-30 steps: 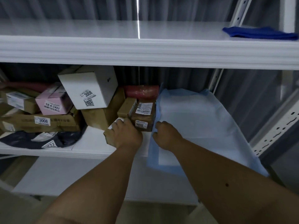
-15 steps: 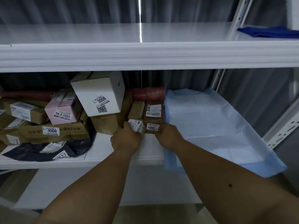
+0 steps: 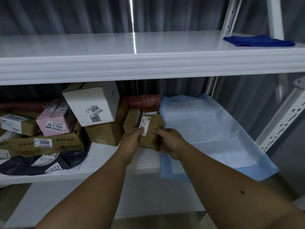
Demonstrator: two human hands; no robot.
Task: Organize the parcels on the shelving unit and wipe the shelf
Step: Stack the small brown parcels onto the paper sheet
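Observation:
A small brown parcel [image 3: 152,128] with a white label is tilted up above the middle shelf [image 3: 102,164]. My left hand [image 3: 132,140] grips its left side, thumb on the label. My right hand [image 3: 170,142] grips its right side and underside. Another small brown parcel [image 3: 132,118] stands just behind, to the left. A pile of parcels fills the shelf's left part: a white box [image 3: 94,103] marked 3008, a pink box [image 3: 55,119], a flat brown parcel [image 3: 42,142] and a dark bag [image 3: 33,164]. A light blue sheet [image 3: 214,133] covers the shelf's right part.
A dark blue cloth [image 3: 259,41] lies at the right end of the upper shelf [image 3: 115,63]. A red roll [image 3: 143,101] lies at the back of the middle shelf. White perforated uprights [image 3: 280,123] stand at the right. A lower shelf [image 3: 66,195] shows beneath.
Both hands closed on the small brown parcel and lifted it off the shelf, tipping its label face up. The camera view shifted slightly down and right.

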